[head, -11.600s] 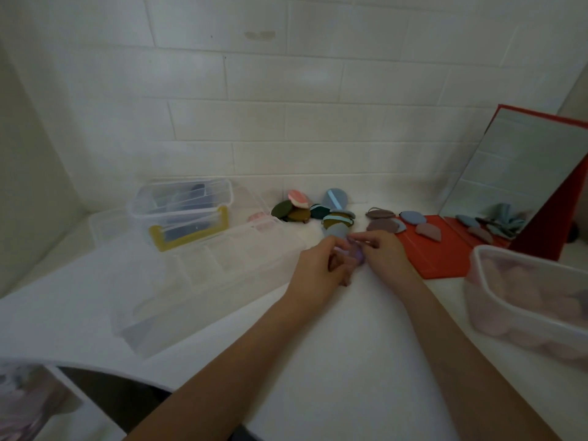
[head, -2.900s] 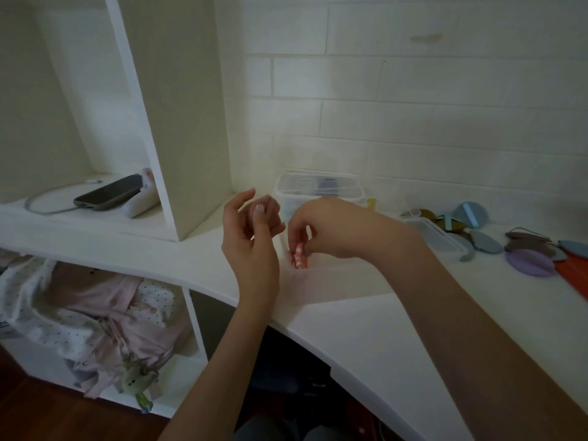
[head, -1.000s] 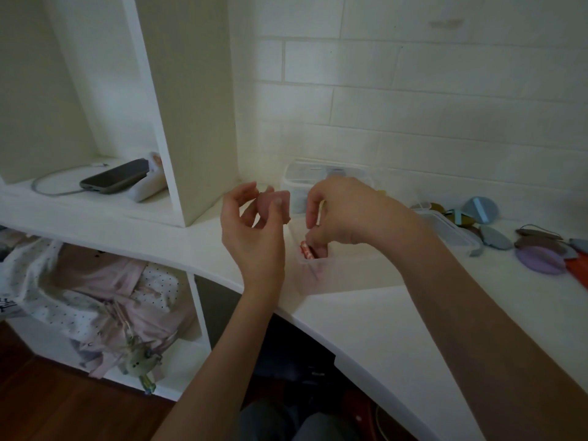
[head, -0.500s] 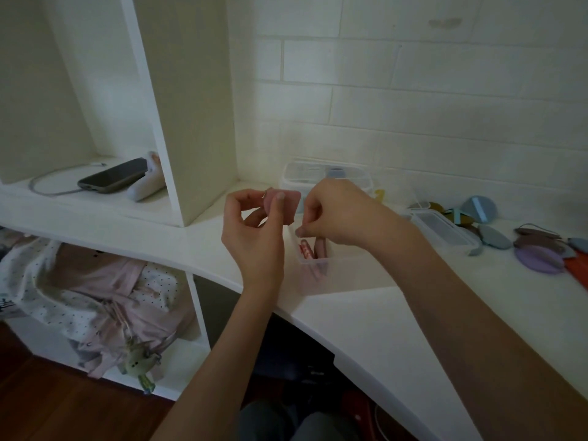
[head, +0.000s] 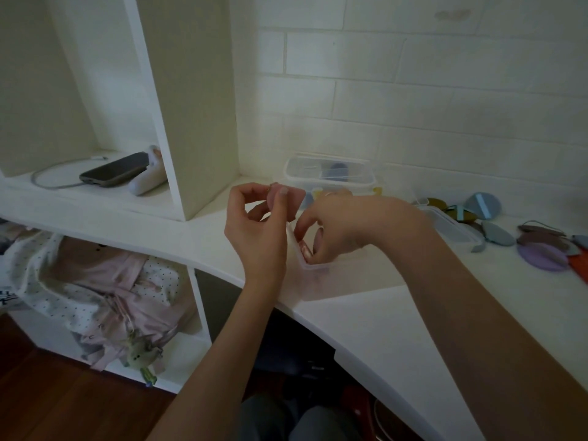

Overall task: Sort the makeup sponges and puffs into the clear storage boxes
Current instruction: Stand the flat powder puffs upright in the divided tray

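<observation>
My left hand [head: 257, 224] is raised above the white counter and pinches a pink makeup sponge [head: 291, 200] between thumb and fingers. Just to its right, my right hand [head: 340, 224] curls down into the near end of a long clear divided box [head: 455, 230], thumb and fingers around another pink sponge [head: 304, 249] standing in the compartment. A second clear box with yellow latches [head: 327, 173] sits behind, against the wall. Loose puffs lie at the right: a blue one [head: 482, 205], a grey-blue one [head: 496, 237] and a purple one [head: 541, 256].
A tall white shelf divider [head: 191, 106] stands left of the boxes. Its cubby holds a phone [head: 114, 170] on a cable and a white device [head: 148, 183]. Clothes [head: 105, 281] fill the shelf below. A red mat's edge [head: 580, 265] shows far right.
My right hand has dropped from beside the raised sponge into the box's compartment. My left hand has kept the pink sponge held up in about the same place.
</observation>
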{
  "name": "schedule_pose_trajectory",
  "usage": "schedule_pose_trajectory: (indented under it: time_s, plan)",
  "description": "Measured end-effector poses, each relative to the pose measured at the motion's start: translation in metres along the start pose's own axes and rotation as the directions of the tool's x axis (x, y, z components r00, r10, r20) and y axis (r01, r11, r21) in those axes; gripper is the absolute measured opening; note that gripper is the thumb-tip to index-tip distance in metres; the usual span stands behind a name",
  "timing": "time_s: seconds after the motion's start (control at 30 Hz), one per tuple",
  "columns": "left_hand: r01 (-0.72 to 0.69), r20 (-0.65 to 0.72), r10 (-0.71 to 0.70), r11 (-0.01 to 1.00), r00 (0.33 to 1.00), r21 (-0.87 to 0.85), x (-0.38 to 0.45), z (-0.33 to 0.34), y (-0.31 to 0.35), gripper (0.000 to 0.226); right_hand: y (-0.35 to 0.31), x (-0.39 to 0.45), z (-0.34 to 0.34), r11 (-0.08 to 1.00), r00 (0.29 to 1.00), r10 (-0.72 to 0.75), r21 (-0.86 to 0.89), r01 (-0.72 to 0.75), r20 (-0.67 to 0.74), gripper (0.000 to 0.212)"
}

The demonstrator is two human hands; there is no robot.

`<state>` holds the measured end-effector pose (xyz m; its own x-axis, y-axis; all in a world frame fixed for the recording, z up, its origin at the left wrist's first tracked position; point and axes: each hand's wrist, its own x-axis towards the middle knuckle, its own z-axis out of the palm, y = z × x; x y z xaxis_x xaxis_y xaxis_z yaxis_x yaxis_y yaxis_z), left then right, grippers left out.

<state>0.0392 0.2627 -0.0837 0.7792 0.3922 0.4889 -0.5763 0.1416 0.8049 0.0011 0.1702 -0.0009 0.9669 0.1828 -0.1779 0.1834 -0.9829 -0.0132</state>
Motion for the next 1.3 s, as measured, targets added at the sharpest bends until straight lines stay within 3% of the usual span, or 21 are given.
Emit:
schedule_pose_trajectory:
  time_s: [0.23, 0.43, 0.6, 0.87, 0.97, 1.03, 1.2, 1.3]
  plan:
    - [-0.013, 0.015, 0.013, 1.0, 1.0, 0.021, -0.001, 0.002, -0.001, 0.013, 0.005, -0.003, -0.003, 0.987, 0.996, -0.083, 0.139, 0.084, -0.01, 0.014]
    - [-0.041, 0.056, 0.037, 0.997, 0.998, 0.066, -0.001, 0.002, -0.004, 0.014, 0.017, -0.001, -0.01, 0.938, 0.99, -0.115, 0.321, 0.133, -0.076, 0.016]
    - [-0.007, 0.043, 0.006, 0.999, 0.999, 0.046, -0.001, 0.002, -0.004, 0.015, 0.017, -0.005, -0.014, 0.959, 0.993, -0.112, 0.259, 0.117, -0.034, 0.042]
    - [-0.056, 0.043, 0.053, 0.995, 0.998, 0.081, -0.002, 0.003, -0.002, 0.013, 0.001, -0.001, -0.005, 0.994, 0.994, -0.092, -0.053, 0.095, 0.057, 0.022]
    - [-0.069, 0.042, 0.065, 0.994, 0.997, 0.088, -0.001, 0.003, -0.003, 0.014, 0.008, 0.003, -0.002, 0.99, 0.991, -0.134, 0.048, 0.133, 0.018, 0.006]
    - [-0.082, 0.039, 0.079, 0.992, 0.996, 0.098, -0.001, 0.002, -0.004, 0.014, 0.016, 0.004, 0.0, 0.975, 0.983, -0.181, 0.13, 0.179, 0.006, 0.018]
    - [-0.054, 0.036, 0.052, 0.996, 0.998, 0.071, -0.001, 0.003, -0.004, 0.015, 0.027, 0.003, -0.004, 0.893, 0.974, -0.205, 0.387, 0.228, -0.1, 0.01]
    - [-0.053, 0.039, 0.05, 0.996, 0.998, 0.073, 0.0, 0.003, -0.005, 0.015, 0.027, 0.008, -0.001, 0.871, 0.972, -0.22, 0.43, 0.236, -0.087, 0.01]
